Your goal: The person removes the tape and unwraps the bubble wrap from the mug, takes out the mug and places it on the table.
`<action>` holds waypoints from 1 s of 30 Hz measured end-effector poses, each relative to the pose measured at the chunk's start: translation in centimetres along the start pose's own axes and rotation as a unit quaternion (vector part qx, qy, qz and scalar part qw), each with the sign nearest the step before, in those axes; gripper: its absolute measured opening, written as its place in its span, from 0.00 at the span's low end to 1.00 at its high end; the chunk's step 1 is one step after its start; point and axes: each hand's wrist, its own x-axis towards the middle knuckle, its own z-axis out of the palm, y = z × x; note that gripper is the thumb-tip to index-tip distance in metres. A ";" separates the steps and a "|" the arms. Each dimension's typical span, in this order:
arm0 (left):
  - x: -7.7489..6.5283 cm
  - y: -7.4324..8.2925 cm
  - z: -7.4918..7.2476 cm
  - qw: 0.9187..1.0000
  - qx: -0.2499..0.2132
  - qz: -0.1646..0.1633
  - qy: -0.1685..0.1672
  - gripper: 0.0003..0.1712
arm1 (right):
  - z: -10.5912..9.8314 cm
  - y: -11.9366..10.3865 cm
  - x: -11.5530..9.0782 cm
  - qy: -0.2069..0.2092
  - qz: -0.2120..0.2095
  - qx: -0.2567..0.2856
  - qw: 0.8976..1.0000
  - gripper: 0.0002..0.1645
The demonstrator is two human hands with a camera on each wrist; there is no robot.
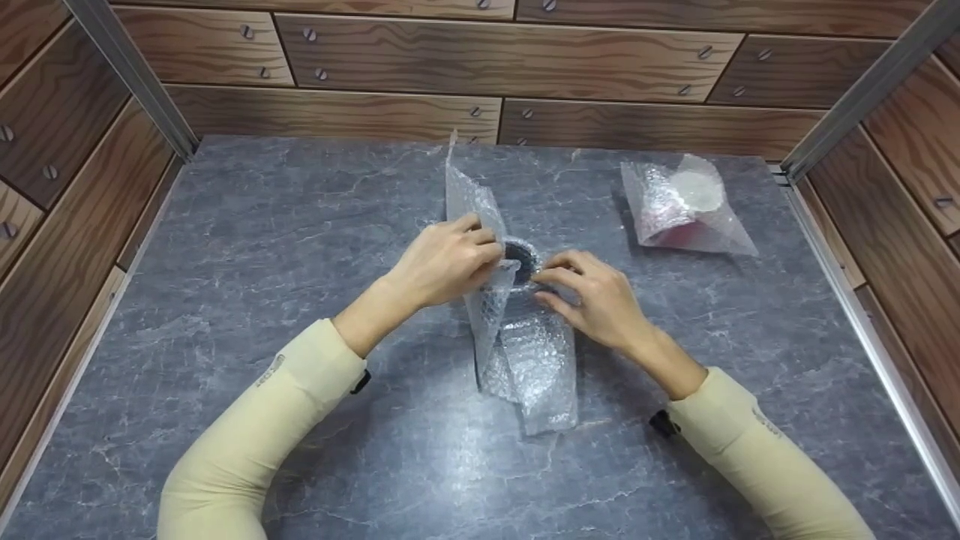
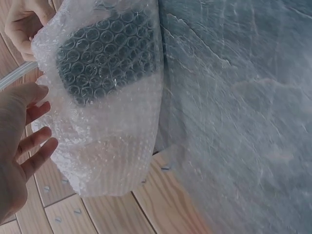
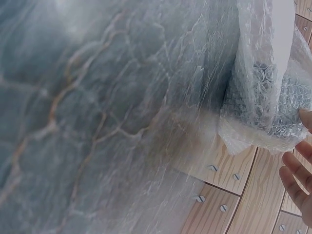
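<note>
A sheet of bubble wrap (image 1: 538, 367) stands around a dark object (image 1: 523, 256) with a round, cup-like mouth, near the middle of the table. One flap rises on its far left side, and another part trails toward the near edge. My left hand (image 1: 452, 259) pinches the wrap's edge beside the mouth, thumb at the plastic in the left wrist view. On the other side, my right hand (image 1: 596, 296) has its fingertips at the wrapped rim, thumb and forefinger apart. Through the bubbles, the left wrist view shows the object's dark body (image 2: 105, 56).
At the back right of the grey marbled table (image 1: 300, 195) lies a second bubble-wrapped bundle (image 1: 679, 206), with a pale round end and something reddish inside. Wood-patterned panels (image 1: 390, 56) and metal posts border the table on the back and sides.
</note>
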 end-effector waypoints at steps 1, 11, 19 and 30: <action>-0.1 0.0 -0.2 1.000 0.001 -0.001 -0.001 0.06 | 0.0 0.0 0.0 0.000 0.000 0.001 1.000 0.15; -2.1 -0.7 -1.5 1.000 0.013 -0.004 -0.003 0.05 | -0.1 0.0 0.1 -0.003 -0.002 -0.001 1.000 0.15; -4.8 -1.3 -2.1 1.000 0.014 -0.017 -0.001 0.06 | -0.2 0.0 0.1 -0.005 -0.002 0.000 1.000 0.15; -9.0 -2.4 -2.8 0.999 0.013 -0.047 -0.005 0.10 | -0.1 0.2 0.0 0.006 -0.010 0.000 1.000 0.15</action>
